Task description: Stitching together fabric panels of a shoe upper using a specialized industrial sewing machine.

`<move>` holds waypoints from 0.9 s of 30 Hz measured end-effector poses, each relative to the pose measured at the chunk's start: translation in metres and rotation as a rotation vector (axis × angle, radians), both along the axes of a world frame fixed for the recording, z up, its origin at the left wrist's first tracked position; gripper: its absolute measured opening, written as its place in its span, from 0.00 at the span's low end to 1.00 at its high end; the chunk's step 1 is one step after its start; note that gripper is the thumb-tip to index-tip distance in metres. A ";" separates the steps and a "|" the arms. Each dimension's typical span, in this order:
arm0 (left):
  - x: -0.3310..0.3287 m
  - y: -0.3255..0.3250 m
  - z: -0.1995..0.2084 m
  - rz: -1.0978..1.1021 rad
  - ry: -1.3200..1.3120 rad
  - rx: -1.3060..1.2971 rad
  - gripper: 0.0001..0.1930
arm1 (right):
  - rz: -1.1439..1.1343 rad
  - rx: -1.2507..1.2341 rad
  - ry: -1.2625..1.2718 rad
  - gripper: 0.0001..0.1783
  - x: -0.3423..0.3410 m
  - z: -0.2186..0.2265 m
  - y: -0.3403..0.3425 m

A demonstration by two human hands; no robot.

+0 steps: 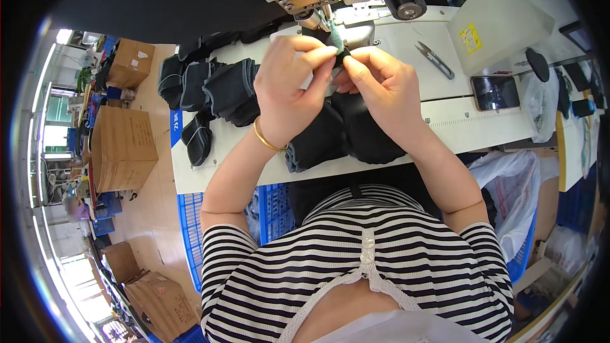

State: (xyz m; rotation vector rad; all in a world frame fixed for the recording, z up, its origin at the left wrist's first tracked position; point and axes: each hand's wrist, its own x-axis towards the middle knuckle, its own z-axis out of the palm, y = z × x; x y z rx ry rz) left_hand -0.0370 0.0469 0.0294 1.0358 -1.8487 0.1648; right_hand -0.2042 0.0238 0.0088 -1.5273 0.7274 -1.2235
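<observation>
Both my hands meet just in front of the sewing machine's needle area [325, 20]. My left hand [293, 79], with a gold bangle at its wrist, pinches the edge of a small black fabric piece with a grey-green edge [337, 39]. Thumb and forefinger of my right hand [381, 81] are closed on the same piece from the other side. Its far end reaches up to the presser foot. Below my hands, stacks of black fabric pieces [372, 133] lie at the table's front edge, partly hidden by my left wrist.
Tied bundles of black pieces [229, 92] lie on the left of the white table [445, 117]. Thread snips [435, 60], a phone [495, 93] and a translucent bin [502, 25] are on the right. Blue crates [276, 206] stand under the table; cardboard boxes [124, 148] stand on the floor at left.
</observation>
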 end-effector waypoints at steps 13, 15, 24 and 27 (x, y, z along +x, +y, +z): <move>0.000 -0.001 -0.002 0.013 -0.316 -0.308 0.18 | 0.036 0.020 -0.043 0.10 0.002 0.002 -0.003; 0.000 0.001 -0.002 0.005 -0.330 -0.303 0.18 | 0.029 0.040 -0.024 0.10 0.001 0.001 -0.004; 0.005 -0.001 -0.009 0.078 -0.357 -0.375 0.17 | -0.013 0.097 -0.020 0.09 0.007 0.008 0.002; 0.006 -0.003 -0.007 0.082 -0.360 -0.410 0.16 | -0.022 0.116 -0.048 0.09 0.009 0.006 0.002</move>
